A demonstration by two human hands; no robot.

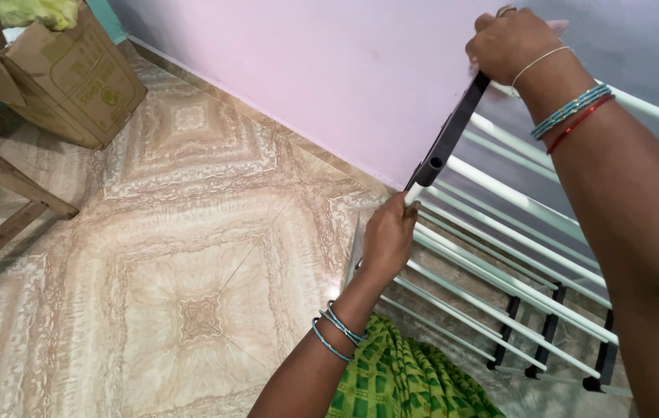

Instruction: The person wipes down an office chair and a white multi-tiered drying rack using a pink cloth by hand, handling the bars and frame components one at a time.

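A white-railed drying rack (515, 255) with black plastic end pieces stands against the pink wall on the right. My right hand (511, 42) grips the top of a black end bar (449, 135) at the upper right. My left hand (387, 236) is closed around the end of a white rail (413, 193) just below that bar's lower socket. Both wrists wear thin bangles.
A cardboard box (74, 73) with yellow-green cloth in it sits at the top left beside a wooden frame leg (12, 186). Patterned beige floor tiles (190, 294) fill the left and centre. Green patterned fabric (399, 375) lies at the bottom centre.
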